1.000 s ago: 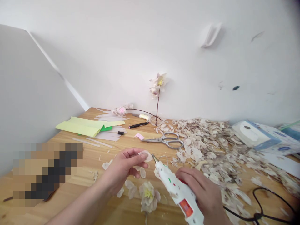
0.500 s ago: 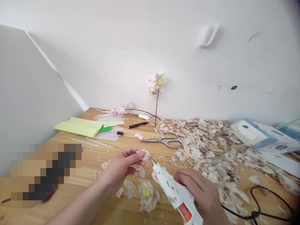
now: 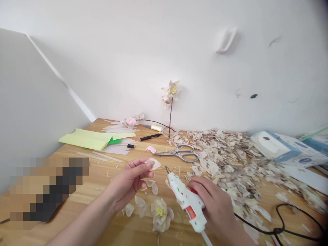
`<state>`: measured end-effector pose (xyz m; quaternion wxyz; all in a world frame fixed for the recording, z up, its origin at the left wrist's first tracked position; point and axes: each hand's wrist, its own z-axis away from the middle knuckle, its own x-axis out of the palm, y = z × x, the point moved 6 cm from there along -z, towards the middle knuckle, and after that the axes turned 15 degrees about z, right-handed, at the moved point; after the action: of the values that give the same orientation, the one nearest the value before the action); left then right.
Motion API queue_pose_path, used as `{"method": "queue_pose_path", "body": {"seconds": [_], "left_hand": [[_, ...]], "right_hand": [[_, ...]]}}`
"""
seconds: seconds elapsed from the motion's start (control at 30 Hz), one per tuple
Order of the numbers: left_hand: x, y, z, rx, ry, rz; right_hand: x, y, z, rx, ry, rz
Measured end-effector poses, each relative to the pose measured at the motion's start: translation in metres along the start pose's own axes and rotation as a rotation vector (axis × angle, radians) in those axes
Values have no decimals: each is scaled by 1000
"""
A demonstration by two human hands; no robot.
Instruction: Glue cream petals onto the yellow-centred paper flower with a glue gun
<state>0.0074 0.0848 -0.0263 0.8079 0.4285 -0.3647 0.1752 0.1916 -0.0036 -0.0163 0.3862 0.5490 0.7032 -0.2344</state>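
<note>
Okay, I'm watching the left hand point(image 3: 128, 181) pinching a pale, papery petal point(image 3: 153, 164) between thumb and fingertips, holding it up above the wooden tabletop point(image 3: 102, 189). The right hand point(image 3: 215, 201) is closed firmly around a white hot glue gun point(image 3: 186, 200), with its fingers wrapping over the red trigger point(image 3: 194, 191). The gun's metal nozzle point(image 3: 166, 169) is pointing up and toward the left hand, sitting near that petal but not touching it. Just below the hands, an assembled flower point(image 3: 161, 213) with a yellow centre is lying on the table among a few loose petals point(image 3: 141, 206). Beyond them, a pair of steel scissors point(image 3: 179, 153) is resting with its blades closed, and a big heap of pale petals point(image 3: 225, 157) is spreading off to the right toward a tissue box point(image 3: 287, 150). A black cord point(image 3: 282, 227) is looping across the near right corner. Over by the wall, a flower on a thin stem point(image 3: 170, 90) is standing upright in a small glass dish point(image 3: 169, 132), next to a black marker point(image 3: 150, 137), while a yellow-green paper point(image 3: 84, 139) and clear glue sticks point(image 3: 115, 150) are lying to the left.
</note>
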Motion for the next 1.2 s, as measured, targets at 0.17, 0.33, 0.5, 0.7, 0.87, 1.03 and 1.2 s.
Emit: {"method": "queue_pose_path", "body": {"seconds": [0.17,0.33,0.5,0.7,0.87,1.03,1.2], "left_hand": [[2,3,2,-20,-50,59],[2,0,3,-31,-62,103],[2,9,1,22,-29,87],[-5,44,1,225,44,116],[-10,54,0,290,57,135],[-10,48,-2,270,38,151],[-9,44,-3,245,44,149]], "right_hand": [[36,16,12,109,-252,67],[48,21,14,163,-402,29],[50,18,14,141,-560,-92],[46,22,23,101,-639,-165],[32,25,23,129,-626,-200],[29,-14,10,107,-588,-319],[43,-50,4,8,-622,-385]]}}
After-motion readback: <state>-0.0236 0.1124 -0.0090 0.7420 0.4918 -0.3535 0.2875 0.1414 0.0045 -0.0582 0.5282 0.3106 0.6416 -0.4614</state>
